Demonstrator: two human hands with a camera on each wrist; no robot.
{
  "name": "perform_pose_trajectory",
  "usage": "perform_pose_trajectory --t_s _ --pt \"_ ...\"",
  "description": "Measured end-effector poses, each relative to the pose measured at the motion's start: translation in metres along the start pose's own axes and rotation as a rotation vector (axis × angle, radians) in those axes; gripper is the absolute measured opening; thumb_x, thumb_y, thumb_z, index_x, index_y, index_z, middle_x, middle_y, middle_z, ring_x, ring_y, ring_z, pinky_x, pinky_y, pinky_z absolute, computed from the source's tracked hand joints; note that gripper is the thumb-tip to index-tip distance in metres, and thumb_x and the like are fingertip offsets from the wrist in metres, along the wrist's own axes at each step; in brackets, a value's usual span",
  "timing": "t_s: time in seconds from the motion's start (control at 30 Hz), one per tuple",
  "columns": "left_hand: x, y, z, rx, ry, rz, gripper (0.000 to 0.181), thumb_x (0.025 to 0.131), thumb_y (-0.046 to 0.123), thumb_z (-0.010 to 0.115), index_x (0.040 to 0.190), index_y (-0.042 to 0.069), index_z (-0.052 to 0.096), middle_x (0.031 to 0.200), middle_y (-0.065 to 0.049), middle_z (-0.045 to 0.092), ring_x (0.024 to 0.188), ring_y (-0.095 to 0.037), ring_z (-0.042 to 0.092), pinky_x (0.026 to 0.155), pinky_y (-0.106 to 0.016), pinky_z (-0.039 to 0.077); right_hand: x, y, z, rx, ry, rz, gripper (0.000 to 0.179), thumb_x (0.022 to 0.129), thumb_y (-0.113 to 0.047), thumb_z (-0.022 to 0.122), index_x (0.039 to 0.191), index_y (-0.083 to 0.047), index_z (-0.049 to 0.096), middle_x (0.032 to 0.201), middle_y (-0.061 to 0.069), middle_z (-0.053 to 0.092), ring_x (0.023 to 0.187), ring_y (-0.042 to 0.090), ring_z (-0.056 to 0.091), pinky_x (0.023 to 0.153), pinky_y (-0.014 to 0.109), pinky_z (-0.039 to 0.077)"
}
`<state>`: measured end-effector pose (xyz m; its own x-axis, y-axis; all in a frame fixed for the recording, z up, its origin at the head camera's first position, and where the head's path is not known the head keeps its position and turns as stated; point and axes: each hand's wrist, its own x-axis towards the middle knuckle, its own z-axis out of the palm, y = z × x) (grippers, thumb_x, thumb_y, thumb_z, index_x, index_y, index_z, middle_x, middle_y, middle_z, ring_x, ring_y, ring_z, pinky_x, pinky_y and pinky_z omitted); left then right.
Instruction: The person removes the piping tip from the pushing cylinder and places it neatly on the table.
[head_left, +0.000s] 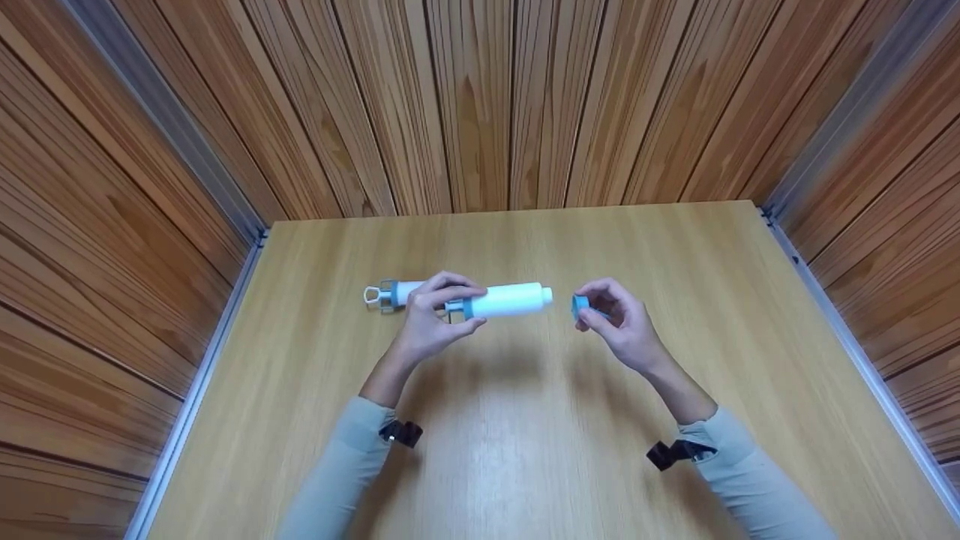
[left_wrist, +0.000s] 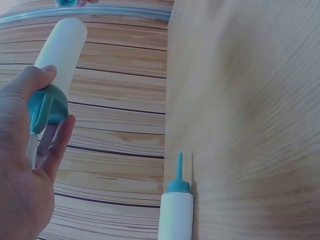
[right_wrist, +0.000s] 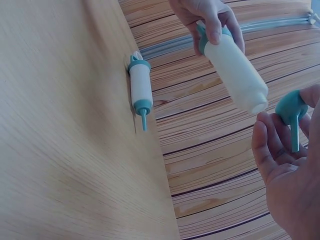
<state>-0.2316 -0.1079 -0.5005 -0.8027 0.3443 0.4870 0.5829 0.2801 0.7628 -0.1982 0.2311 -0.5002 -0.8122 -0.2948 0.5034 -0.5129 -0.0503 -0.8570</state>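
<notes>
My left hand [head_left: 435,319] grips a white syringe [head_left: 510,300] at its teal collar, with the bare neck end pointing right. In the left wrist view, thumb and fingers pinch the teal collar [left_wrist: 56,102] from both sides. My right hand [head_left: 626,334] pinches a teal nozzle cap [right_wrist: 291,106] whose thin spout points toward the palm side. A small gap separates the cap from the syringe's neck [right_wrist: 258,105]. Partly behind my left hand, a second white syringe [right_wrist: 141,84] lies on the table, its teal nozzle [left_wrist: 179,185] fitted and its ring handle [head_left: 372,295] at the left.
Under both hands spreads a light wooden table [head_left: 495,450]. Wood-plank walls [head_left: 480,105] enclose it at the back and sides, with grey metal rails [head_left: 202,345] along the side edges. Each wrist carries a small black camera [head_left: 405,433].
</notes>
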Motion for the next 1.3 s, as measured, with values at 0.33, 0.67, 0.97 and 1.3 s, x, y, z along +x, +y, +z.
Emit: perform_pose_trajectory --t_s 0.33,0.67,0.97,1.3 --pt "-0.004 -0.014 0.003 0.027 0.001 -0.079 0.035 0.091 0.010 0.095 0.125 0.013 0.086 0.133 -0.011 0.076 0.127 -0.031 0.071 0.106 -0.034 0.059 -0.002 -0.002 0.001 0.006 -0.001 0.026 0.026 0.103 0.021 0.057 0.128 0.023 0.054 0.109 -0.007 0.068 0.091 0.004 0.071 0.083 0.019 0.064" --pt "-0.010 -0.031 0.003 0.055 -0.001 -0.152 0.039 0.090 0.009 0.095 0.128 0.014 0.086 0.135 -0.012 0.076 0.128 -0.031 0.069 0.106 -0.042 0.059 -0.004 0.001 0.001 0.018 0.003 0.028 0.024 0.103 0.021 0.056 0.127 0.023 0.054 0.107 -0.007 0.069 0.090 0.005 0.071 0.082 0.019 0.064" --pt "-0.014 -0.050 0.005 0.070 -0.003 -0.184 0.039 0.091 0.008 0.094 0.129 0.014 0.086 0.137 -0.012 0.074 0.132 -0.031 0.067 0.109 -0.042 0.057 -0.004 0.002 0.002 -0.005 0.001 0.036 0.026 0.103 0.020 0.057 0.128 0.023 0.054 0.108 -0.009 0.069 0.092 0.004 0.071 0.082 0.018 0.064" --pt "-0.016 -0.063 0.010 0.106 -0.003 -0.203 0.039 0.090 0.004 0.093 0.127 0.011 0.086 0.135 -0.015 0.075 0.131 -0.036 0.070 0.117 -0.056 0.059 -0.006 0.003 0.003 0.019 0.007 0.035 0.025 0.102 0.021 0.056 0.126 0.025 0.053 0.106 -0.008 0.069 0.090 0.004 0.070 0.080 0.018 0.064"
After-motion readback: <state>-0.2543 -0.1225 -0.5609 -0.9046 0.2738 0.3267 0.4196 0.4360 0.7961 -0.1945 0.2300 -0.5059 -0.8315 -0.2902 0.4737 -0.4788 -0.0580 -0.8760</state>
